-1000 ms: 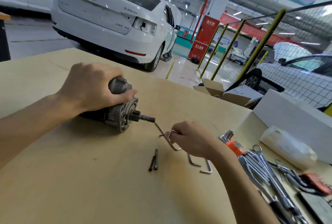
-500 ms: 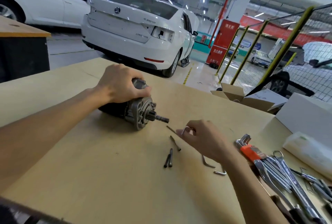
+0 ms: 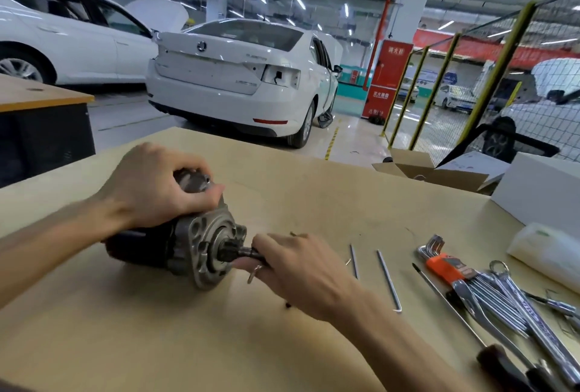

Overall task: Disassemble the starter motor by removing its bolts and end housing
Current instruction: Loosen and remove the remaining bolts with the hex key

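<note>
The starter motor (image 3: pixel 188 244) lies on its side on the wooden table (image 3: pixel 188 344), its grey flanged end housing (image 3: pixel 207 253) facing right. My left hand (image 3: pixel 153 187) grips the top of the motor body. My right hand (image 3: pixel 298 266) pinches the pinion shaft (image 3: pixel 241 253) that sticks out of the housing; a small bent metal piece (image 3: pixel 255 273) pokes out under its fingers. Two long thin bolts (image 3: pixel 354 261) (image 3: pixel 389 281) lie on the table to the right of that hand.
A hex key set in an orange holder (image 3: pixel 439 263), several chrome spanners (image 3: pixel 514 307) and a screwdriver (image 3: pixel 452 307) lie at the right. Behind them sit a white box (image 3: pixel 539 193), a white bag (image 3: pixel 546 253) and an open cardboard box (image 3: pixel 430 171). White cars stand beyond the table.
My right hand has moved left from the loose pieces on the table to the motor's shaft and now pinches it. The view has come closer; my left hand still holds the motor.
</note>
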A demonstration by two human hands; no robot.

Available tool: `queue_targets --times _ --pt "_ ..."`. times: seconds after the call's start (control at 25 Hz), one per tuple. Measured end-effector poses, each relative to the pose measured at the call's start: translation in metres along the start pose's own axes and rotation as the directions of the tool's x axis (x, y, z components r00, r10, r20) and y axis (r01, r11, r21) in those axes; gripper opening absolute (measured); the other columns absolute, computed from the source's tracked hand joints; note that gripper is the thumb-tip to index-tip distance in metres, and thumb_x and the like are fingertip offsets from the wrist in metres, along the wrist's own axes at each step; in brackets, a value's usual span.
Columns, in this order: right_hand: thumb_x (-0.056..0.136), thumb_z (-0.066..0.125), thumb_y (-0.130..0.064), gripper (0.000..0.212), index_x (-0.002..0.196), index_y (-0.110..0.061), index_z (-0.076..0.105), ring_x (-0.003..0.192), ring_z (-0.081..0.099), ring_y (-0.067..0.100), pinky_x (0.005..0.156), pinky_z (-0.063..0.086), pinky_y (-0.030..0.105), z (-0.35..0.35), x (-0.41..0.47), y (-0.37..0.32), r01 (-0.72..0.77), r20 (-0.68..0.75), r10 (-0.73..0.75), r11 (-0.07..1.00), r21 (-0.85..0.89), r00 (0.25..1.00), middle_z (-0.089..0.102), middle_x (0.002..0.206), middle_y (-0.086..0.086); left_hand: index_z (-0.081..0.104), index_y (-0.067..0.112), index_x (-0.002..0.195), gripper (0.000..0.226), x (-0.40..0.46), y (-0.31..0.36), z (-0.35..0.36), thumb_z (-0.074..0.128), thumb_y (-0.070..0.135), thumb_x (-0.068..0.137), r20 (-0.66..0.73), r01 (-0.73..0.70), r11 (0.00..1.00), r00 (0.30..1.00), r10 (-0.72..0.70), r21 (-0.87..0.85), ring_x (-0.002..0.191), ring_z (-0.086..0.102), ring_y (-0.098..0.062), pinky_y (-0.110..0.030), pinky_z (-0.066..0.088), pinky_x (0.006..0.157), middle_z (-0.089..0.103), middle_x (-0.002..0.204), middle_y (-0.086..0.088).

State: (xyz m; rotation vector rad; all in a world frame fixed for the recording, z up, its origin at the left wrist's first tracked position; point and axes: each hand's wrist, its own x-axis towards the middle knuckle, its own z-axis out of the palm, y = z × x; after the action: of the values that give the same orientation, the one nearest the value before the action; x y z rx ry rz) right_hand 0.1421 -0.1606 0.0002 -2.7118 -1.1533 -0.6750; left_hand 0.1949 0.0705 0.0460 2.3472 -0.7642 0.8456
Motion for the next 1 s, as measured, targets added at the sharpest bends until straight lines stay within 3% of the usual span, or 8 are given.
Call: queue_targets --times 0.12,0.24,0.44,0.56,0.72,0.84,0.92,1.0 --pt "0.100 0.037 -0.044 0.046 0.073 -0.010 0.050 0.047 0.044 0.031 0.043 0.035 0.035 -0.004 0.010 0.001 -0.086 -0.229 0.102 0.993 0.081 0.968 0.048 0.059 0.002 0.058 0.030 0.048 0.038 0.029 -0.013 0.005 0.063 0.056 0.075 0.334 0.243 0.963 0.923 -0.192 -0.118 0.052 0.048 -0.007 -0.033 0.035 0.060 0.054 0.051 0.011" --pt "0.101 0.030 -0.048 0.045 0.072 -0.015 0.041 0.051 0.037 0.026 0.051 0.032 0.038 -0.003 0.021 0.004 -0.216 -0.210 0.268 0.946 0.240 0.940 0.035 0.057 -0.007 0.052 0.020 0.050 0.047 0.050 -0.031 0.025 0.070 0.041 0.088 0.448 0.376 0.907 0.855 -0.260 -0.190 0.053 0.041 -0.013 -0.034 0.033 0.061 0.045 0.052 0.006" --pt "0.094 0.020 -0.057 0.051 0.081 -0.014 0.045 0.055 0.043 0.023 0.055 0.035 0.040 0.003 0.030 0.014 -0.311 -0.160 0.356 0.917 0.250 0.921 0.042 0.060 -0.011 0.039 0.016 0.052 0.059 0.064 -0.046 0.046 0.064 0.055 0.089 0.372 0.375 0.911 0.881 -0.292 -0.172 0.052 0.036 -0.018 -0.037 0.032 0.062 0.038 0.053 0.000" --pt "0.097 0.027 -0.053 0.043 0.079 -0.017 0.044 0.052 0.040 0.015 0.051 0.029 0.029 0.006 0.034 0.016 -0.351 -0.163 0.410 0.887 0.299 0.898 0.038 0.054 -0.012 0.053 -0.002 0.056 0.069 0.059 -0.054 0.052 0.058 0.063 0.079 0.302 0.407 0.886 0.893 -0.334 -0.224 0.057 0.044 -0.020 -0.042 0.040 0.066 0.051 0.057 -0.011" --pt "0.098 0.030 -0.050 0.041 0.074 -0.019 0.041 0.049 0.034 0.016 0.050 0.023 0.032 0.008 0.037 0.019 -0.371 -0.144 0.428 0.876 0.309 0.892 0.036 0.052 -0.008 0.067 0.025 0.060 0.042 0.059 -0.059 0.068 0.057 0.042 0.098 0.395 0.428 0.878 0.860 -0.323 -0.214 0.082 0.057 -0.022 -0.034 0.040 0.075 0.069 0.084 -0.009" --pt "0.093 0.027 -0.056 0.048 0.073 -0.015 0.043 0.051 0.031 0.018 0.052 0.027 0.033 0.010 0.032 0.020 -0.391 -0.099 0.446 0.855 0.341 0.889 0.039 0.053 -0.006 0.069 0.011 0.080 0.043 0.061 -0.061 0.083 0.047 0.041 0.103 0.528 0.406 0.906 0.799 -0.288 -0.121 0.089 0.056 -0.019 -0.030 0.043 0.085 0.065 0.096 -0.011" --pt "0.092 0.028 -0.057 0.052 0.074 -0.011 0.046 0.053 0.030 0.017 0.053 0.030 0.035 0.009 0.031 0.023 -0.403 -0.088 0.463 0.838 0.368 0.882 0.040 0.053 -0.005 0.072 0.019 0.078 0.047 0.063 -0.062 0.080 0.041 0.042 0.105 0.465 0.456 0.871 0.821 -0.332 -0.184 0.099 0.061 -0.020 -0.037 0.043 0.100 0.070 0.104 0.000" --pt "0.091 0.028 -0.059 0.054 0.074 -0.012 0.049 0.053 0.032 0.016 0.054 0.031 0.035 0.008 0.032 0.023 -0.409 -0.074 0.468 0.830 0.380 0.881 0.046 0.056 -0.001 0.075 0.024 0.080 0.049 0.059 -0.059 0.070 0.036 0.038 0.107 0.380 0.476 0.835 0.852 -0.360 -0.276 0.096 0.065 -0.018 -0.038 0.045 0.093 0.074 0.098 0.003"
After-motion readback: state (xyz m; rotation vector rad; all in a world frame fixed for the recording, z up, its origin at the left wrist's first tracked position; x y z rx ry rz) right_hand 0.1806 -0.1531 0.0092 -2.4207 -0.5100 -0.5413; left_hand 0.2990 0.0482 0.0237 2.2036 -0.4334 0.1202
